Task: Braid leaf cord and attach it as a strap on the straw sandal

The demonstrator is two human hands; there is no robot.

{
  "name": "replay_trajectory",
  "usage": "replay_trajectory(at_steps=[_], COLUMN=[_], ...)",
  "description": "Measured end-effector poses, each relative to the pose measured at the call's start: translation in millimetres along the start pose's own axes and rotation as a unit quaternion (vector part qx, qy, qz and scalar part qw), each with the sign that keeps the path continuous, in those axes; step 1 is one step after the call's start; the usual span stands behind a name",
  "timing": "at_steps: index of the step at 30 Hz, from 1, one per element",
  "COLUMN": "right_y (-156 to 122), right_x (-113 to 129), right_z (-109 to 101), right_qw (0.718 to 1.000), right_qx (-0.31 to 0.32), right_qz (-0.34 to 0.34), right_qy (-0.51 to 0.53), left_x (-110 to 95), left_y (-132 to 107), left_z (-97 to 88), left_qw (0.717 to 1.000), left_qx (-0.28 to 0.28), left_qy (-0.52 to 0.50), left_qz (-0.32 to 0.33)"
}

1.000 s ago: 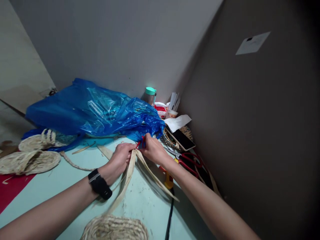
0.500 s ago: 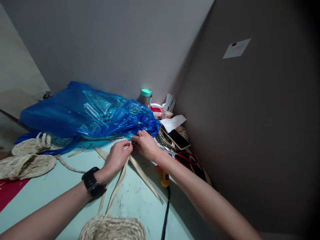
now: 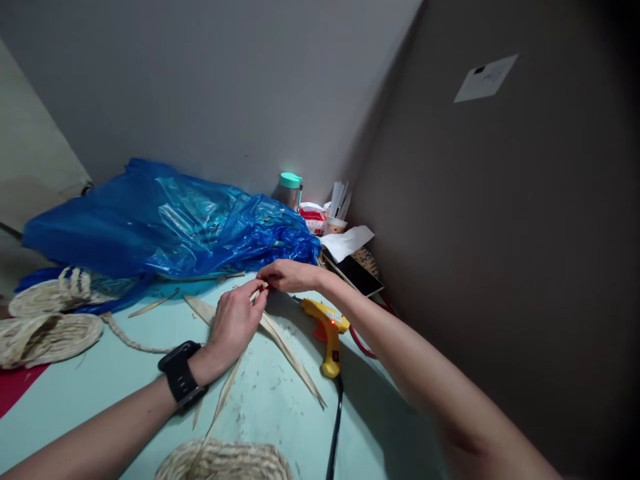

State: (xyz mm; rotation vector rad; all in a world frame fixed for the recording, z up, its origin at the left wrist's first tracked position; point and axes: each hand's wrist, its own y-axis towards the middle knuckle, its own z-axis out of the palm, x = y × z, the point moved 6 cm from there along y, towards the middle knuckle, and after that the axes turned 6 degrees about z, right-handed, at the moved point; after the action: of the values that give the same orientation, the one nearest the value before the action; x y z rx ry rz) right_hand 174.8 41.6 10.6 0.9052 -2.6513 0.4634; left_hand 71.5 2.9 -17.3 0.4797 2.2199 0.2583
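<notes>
My left hand (image 3: 235, 321), with a black watch on its wrist, pinches the upper ends of several pale straw strips (image 3: 285, 347) on the light green table (image 3: 270, 400). My right hand (image 3: 286, 275) meets it from the right, fingers pressed together on the same strip ends, where a small red thing shows that I cannot make out. The strips trail down toward a woven straw piece (image 3: 225, 461) at the bottom edge.
A yellow glue gun (image 3: 327, 327) with a lit red lamp lies right of the strips, its black cord running down. A blue plastic bag (image 3: 170, 227) fills the back. Woven straw soles (image 3: 45, 327) lie at left. A phone (image 3: 357, 275), a cup and a flask (image 3: 289, 191) crowd the corner.
My right arm has swung up and flattened, uncovering the glue gun. My left hand has slid a little down and left. Both hands stay at the strip ends.
</notes>
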Motion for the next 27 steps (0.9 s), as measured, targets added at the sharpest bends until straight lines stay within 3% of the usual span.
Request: replay_trajectory(at_steps=[8,11,18,27], right_y=[2.7,-2.0,-21.2,-2.4], right_x=[17.0,23.0,34.1,21.6], right_z=[-7.0,-7.0,-7.4,-13.2], right_qw=[0.991,0.987,0.972,0.98], right_qx=[0.019,-0.003,-0.047,0.037], right_qz=[-0.02,-0.019,0.054,0.05], right_qy=[-0.128,-0.162,-0.225,-0.191], left_x=[0.2,2.0,4.9,2.1], left_y=[-2.9,-2.9,-1.4,-2.8], left_z=[3.2,2.8,8.0,6.3], left_qw=[1.0,1.0,1.0,0.999], left_qx=[0.002,0.001,0.016,0.023], left_qy=[0.015,0.019,0.013,0.03], left_qz=[0.016,0.011,-0.004,0.006])
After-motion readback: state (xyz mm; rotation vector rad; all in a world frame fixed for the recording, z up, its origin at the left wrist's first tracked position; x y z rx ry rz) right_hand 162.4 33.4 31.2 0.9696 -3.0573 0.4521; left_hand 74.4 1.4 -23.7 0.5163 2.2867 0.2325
